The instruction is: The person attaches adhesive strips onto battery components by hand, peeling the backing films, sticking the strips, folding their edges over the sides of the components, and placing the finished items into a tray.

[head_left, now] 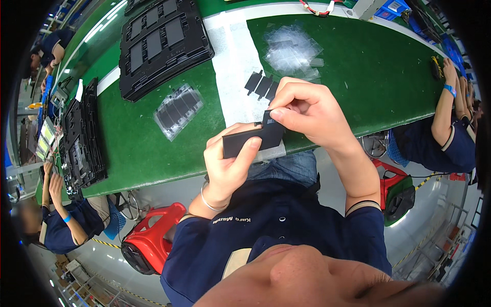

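Left hand [230,163] gripped a black flat part [244,142]; right hand [307,110] pinched a small black pad [272,123] onto its end (not yet seated). More pads [262,85] waited beyond, seemingly unused.

— Your left hand [228,163]?
— Raised at chest height, forearm coming up from six o'clock, bracelet on the wrist. Fingers curled, thumb pressed flat toward three o'clock, clamped on something.
— Your right hand [306,113]?
— Just beside it at two o'clock, forearm bare, elbow bent. Thumb and forefinger pinched together, knuckles arched, remaining fingers folded.
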The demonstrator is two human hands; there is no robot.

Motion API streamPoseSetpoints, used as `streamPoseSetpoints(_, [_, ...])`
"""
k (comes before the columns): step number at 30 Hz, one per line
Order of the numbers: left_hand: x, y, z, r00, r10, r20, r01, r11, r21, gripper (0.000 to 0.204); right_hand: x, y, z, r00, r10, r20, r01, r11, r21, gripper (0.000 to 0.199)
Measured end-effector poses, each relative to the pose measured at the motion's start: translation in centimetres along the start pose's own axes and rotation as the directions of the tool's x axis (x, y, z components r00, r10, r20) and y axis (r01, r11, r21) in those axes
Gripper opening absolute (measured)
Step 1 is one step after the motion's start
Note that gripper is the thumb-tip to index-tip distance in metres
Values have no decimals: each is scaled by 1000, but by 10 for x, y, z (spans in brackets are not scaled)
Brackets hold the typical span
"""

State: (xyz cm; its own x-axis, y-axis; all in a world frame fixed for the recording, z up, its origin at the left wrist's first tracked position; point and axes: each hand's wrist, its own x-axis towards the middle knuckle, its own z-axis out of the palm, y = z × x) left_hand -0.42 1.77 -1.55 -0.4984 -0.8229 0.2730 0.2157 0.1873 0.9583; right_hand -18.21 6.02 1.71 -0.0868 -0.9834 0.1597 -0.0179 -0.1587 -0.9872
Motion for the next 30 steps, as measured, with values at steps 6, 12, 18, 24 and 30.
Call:
streamPoseSetpoints(6, [-2,-5,2,996,-86,30,89,988,-125,16,2,5,-2,996,63,62,-72,984,164,3])
streamPoseSetpoints(12, [4,5,-2,988,-102,114,97,994,50,13,5,-7,-2,993,-27,117,53,972,-229,5])
streamPoseSetpoints(18, [1,-6,1,983,84,160,-7,902,-432,54,5,12,4,990,-125,69,104,963,250,15])
streamPoseSetpoints(24, [-1,-5,-9,784,-361,505,579,719,-384,37,11,40,10,931,-228,286,87,897,434,27])
streamPoseSetpoints(30, [-12,2,-4,990,-140,35,144,963,-228,10,4,23,-7,979,6,203,-73,944,322,47])
